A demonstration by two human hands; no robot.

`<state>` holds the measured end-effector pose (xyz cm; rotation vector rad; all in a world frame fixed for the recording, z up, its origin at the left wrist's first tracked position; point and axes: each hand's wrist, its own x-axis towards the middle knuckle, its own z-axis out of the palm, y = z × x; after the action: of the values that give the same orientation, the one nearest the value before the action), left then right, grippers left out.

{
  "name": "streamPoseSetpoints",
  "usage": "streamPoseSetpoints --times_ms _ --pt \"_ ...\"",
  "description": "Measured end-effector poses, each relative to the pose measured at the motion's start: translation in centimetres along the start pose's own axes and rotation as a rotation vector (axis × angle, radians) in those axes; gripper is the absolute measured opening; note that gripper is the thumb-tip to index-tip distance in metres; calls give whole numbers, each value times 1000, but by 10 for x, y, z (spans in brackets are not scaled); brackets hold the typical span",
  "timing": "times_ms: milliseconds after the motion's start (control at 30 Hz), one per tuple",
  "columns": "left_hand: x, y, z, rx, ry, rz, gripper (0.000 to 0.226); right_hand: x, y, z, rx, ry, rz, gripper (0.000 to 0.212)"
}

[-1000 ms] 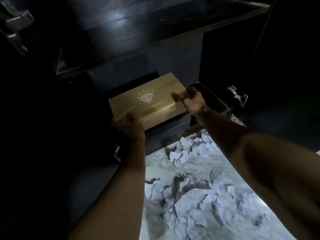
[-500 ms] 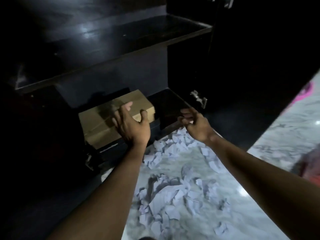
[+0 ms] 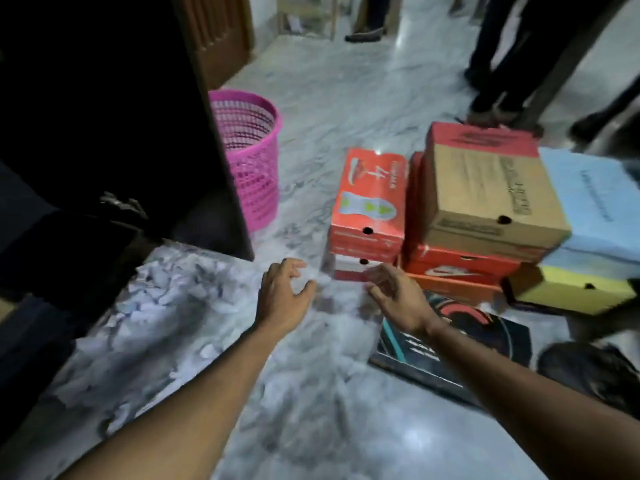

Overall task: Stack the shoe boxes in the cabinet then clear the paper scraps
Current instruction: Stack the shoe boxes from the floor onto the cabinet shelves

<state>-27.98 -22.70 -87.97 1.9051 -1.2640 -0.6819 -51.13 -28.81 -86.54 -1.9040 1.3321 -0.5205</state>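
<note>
Several shoe boxes stand stacked on the marble floor at the right: a red box on a white-and-red one, a brown cardboard box on red and orange boxes, and a light blue box over a yellow box. My left hand and my right hand hover empty with fingers apart just in front of the red box's stack. White paper scraps lie strewn on the floor at the left. The dark cabinet fills the left side, its inside hidden in shadow.
A pink plastic basket stands beside the cabinet door's edge. A flat dark box lies on the floor under my right forearm. Legs and shoes of other people stand behind the boxes at the top right.
Both hands let go of the tan box in the cabinet and pulled out. My view swung right from the cabinet to the stacked boxes on the floor.
</note>
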Motion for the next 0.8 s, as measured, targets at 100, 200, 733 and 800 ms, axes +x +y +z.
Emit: streamPoseSetpoints --times_ms 100,200,733,800 --pt "-11 10 64 -3 -247 -49 30 -42 70 -35 -68 128 160 14" --pt "-23 13 117 16 -376 -85 41 -83 129 -62 -147 340 344 28" --pt "-44 -3 90 50 -552 -218 69 -131 135 -45 116 401 741 51" --pt "-42 -8 45 59 -463 -227 71 -119 104 -32 112 321 656 51"
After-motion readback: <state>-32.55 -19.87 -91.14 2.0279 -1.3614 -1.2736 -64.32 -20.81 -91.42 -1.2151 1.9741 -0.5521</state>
